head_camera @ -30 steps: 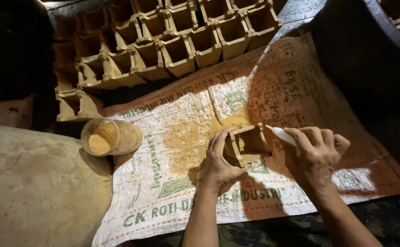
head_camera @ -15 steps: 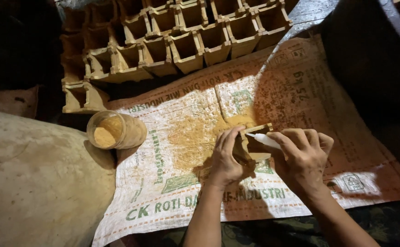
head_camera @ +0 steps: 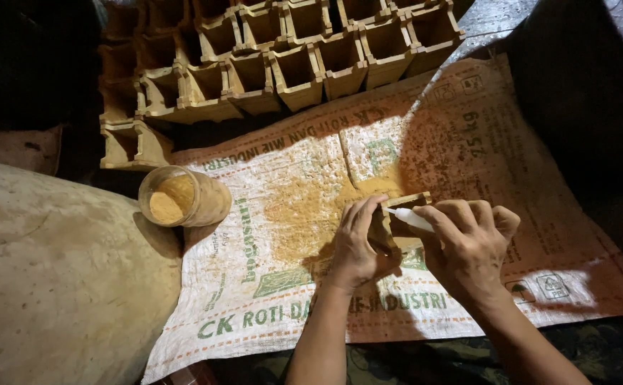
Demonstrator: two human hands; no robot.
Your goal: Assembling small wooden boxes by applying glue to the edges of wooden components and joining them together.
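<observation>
Both hands shifted slightly (box tilted), left hand (head_camera: 357, 246) clasping small wooden box (head_camera: 400, 217), right hand (head_camera: 468, 242) fingers pinching white tube (head_camera: 409, 217)

Both hands hide most of the small wooden box (head_camera: 405, 214); the white tube's (head_camera: 409, 217) end is covered.

View: you have one only, the head camera, worn on your head and looking steeply down, almost straight onto the work surface. Facing: forward and away from your body; your forearms enter from the bottom edge, so the far side of the scene lies at the top. Range: close, about arm's reach; your left hand (head_camera: 354, 246) and right hand (head_camera: 468, 246) sit just below centre. Coverage: the printed woven sack (head_camera: 311, 178) fills the middle, the rows of small square wooden boxes (head_camera: 283, 50) run along the top, the jar of yellow powder (head_camera: 176, 198) lies left. Shared field: none, there being no second view.
</observation>
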